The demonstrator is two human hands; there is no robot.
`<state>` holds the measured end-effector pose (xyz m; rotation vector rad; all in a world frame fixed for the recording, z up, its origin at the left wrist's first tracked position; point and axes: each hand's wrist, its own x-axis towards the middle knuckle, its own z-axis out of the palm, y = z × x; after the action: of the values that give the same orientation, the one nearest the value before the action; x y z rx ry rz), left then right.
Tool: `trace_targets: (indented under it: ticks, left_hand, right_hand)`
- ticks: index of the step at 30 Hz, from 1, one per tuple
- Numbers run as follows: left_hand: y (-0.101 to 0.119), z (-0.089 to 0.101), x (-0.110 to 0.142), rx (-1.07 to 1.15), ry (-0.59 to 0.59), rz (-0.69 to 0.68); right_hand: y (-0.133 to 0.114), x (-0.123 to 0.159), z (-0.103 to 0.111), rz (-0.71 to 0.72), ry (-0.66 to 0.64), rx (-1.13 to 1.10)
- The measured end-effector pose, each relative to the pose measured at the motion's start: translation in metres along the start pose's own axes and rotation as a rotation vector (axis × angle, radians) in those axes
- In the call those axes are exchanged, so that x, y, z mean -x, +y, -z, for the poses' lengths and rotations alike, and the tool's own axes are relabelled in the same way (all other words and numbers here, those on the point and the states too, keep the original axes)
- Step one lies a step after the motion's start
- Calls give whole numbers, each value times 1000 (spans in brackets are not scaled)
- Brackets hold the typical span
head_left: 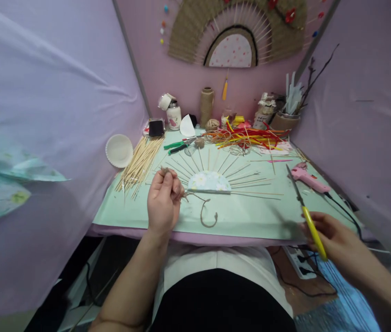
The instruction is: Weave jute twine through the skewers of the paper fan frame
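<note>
My left hand [163, 198] is closed in a fist above the table's front half, gripping a piece of brown twine [209, 226]. One frayed end sticks out above the fingers, and the other trails off in a curl to the right. At the right, my right hand [332, 235] holds scissors [313, 230] by their yellow handles, blades pointing away from me; the fingers on the far side are partly hidden. Between the hands and a little farther back lies a floral half-circle [209, 181] with thin sticks [228, 163] fanning out from its curved edge.
Bamboo sticks [140, 161] and a white bowl [119, 151] lie left. Behind are green-handled pliers [176, 146], a twine spool [207, 106] and red and yellow strips [251, 137]. A pink glue gun [309, 179] with a black cord lies right. A large fan [185, 39] hangs behind.
</note>
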<state>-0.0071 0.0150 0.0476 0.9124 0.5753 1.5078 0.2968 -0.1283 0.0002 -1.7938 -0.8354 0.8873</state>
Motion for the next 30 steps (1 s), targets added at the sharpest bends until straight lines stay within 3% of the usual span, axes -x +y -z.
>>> trace_targets:
  ticks: [2, 4, 7, 9, 11, 13, 15, 20, 22, 27, 30]
  left_hand:
    - [-2, -4, 5, -30, -6, -79]
    - [-4, -6, 10, -77, -21, -160]
    - [-6, -4, 15, -154, -38, -268]
    - [-5, -2, 14, -182, -36, -304]
    - [-2, 0, 11, -188, -38, -313]
    - [1, 1, 9, -185, -47, -312]
    - [4, 1, 8, -175, -55, -311]
    - [7, 1, 11, -138, -51, -291]
    - [7, 1, 11, -126, -33, -274]
    - [5, 0, 7, -65, 12, -232]
    - [6, -1, 3, -29, 33, -195]
  right_hand:
    - [1, 26, -22, -104, -210, -146]
    - [-1, 48, -46, -120, -465, -304]
    - [-9, 68, -79, -217, -806, -559]
    - [-17, 73, -96, -326, -951, -636]
    - [-26, 72, -110, -406, -1017, -646]
    - [-34, 66, -119, -458, -1018, -638]
    - [-43, 54, -124, -451, -912, -692]
    - [-57, 12, -111, -183, -332, -948]
    - [-53, 2, -99, -200, -311, -902]
    - [-18, 7, -75, -328, -507, -693]
    - [-7, 15, -65, -297, -362, -714]
